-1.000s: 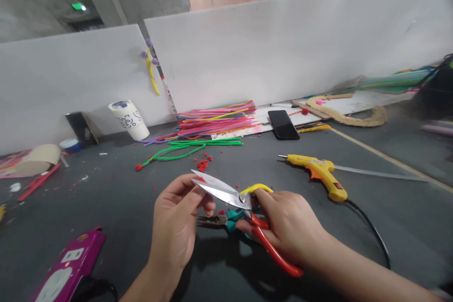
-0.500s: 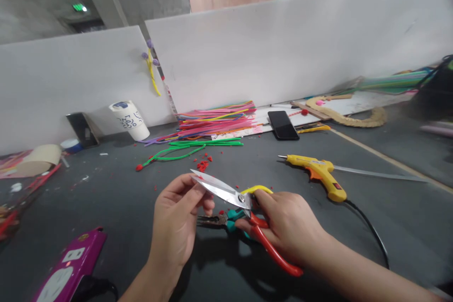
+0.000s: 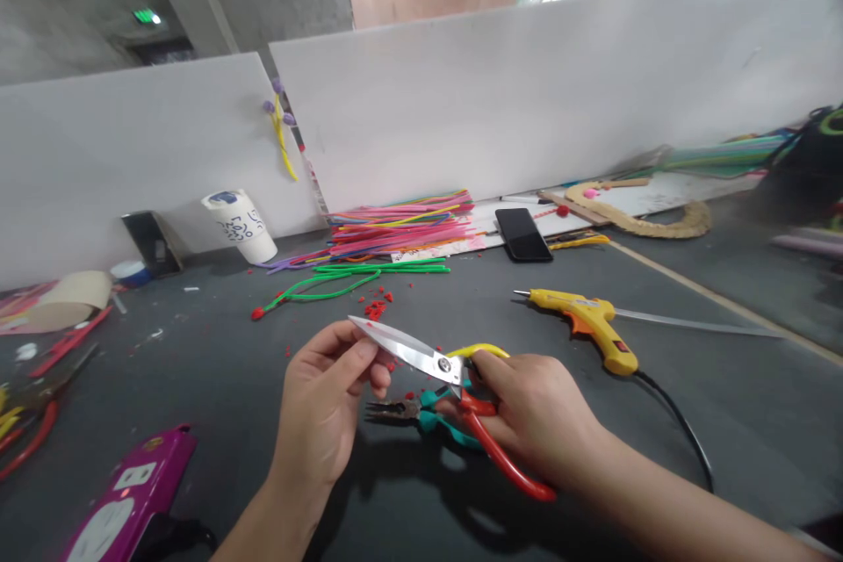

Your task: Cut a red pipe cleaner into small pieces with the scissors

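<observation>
My right hand grips the yellow and red handles of a pair of scissors, whose steel blades point left and are closed. My left hand is pinched at the blade tips, thumb against fingers, holding something small and red that I cannot make out. Under both hands a teal-handled pair of pliers lies on the dark table. Red crumbs are scattered just beyond the blades.
A yellow glue gun with a black cord lies to the right. Green and pink pipe cleaners, a black phone, a paper cup and a woven arc sit along the white partition. A purple power strip lies at the lower left.
The scissor blades have closed a little and shifted slightly left and down. More red-handled tools have come into view at the far left edge.
</observation>
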`<state>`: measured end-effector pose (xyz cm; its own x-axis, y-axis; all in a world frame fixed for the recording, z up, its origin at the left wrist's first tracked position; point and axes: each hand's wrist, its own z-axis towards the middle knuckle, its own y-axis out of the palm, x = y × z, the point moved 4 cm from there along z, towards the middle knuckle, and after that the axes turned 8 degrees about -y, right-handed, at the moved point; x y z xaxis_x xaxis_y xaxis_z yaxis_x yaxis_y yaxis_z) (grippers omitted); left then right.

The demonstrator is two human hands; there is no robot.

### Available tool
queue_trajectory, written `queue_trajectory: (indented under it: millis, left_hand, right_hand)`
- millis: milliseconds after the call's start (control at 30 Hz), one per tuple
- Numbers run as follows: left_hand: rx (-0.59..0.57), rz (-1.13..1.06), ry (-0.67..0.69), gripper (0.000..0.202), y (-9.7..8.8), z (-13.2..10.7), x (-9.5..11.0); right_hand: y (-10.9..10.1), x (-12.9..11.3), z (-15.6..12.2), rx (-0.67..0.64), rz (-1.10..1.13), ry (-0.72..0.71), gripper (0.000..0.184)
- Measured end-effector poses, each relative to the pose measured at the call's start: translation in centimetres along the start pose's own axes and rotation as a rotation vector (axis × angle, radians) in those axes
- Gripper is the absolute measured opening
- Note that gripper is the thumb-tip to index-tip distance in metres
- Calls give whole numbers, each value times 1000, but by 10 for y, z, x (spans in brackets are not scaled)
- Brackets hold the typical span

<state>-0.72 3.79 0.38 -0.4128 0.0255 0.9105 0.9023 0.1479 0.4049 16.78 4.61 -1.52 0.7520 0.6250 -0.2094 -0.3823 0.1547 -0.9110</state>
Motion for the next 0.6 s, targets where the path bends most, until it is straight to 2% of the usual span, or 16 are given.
queue_trajectory:
  millis: [100,267,367,467,600]
  left_hand:
    - [-55,21,-84,5,2,1,-6]
    - [-225,90,-344,7,13,-1,-24]
    - [-306,109,-425,8,18,-3,-31]
    - [-354,122,-480,8,19,-5,-36]
    - [-372,156,-521,9,17,-6,-40]
  right_hand:
    - [-2,0,2,-34,256,103,30]
    - [-10,-3,9,-11,798,207,16]
    - [-9,-4,12,-66,1060,322,9]
    - [-6,-4,14,-122,1188,379,8]
    - [-5,-5,15,-139,1206,355,7]
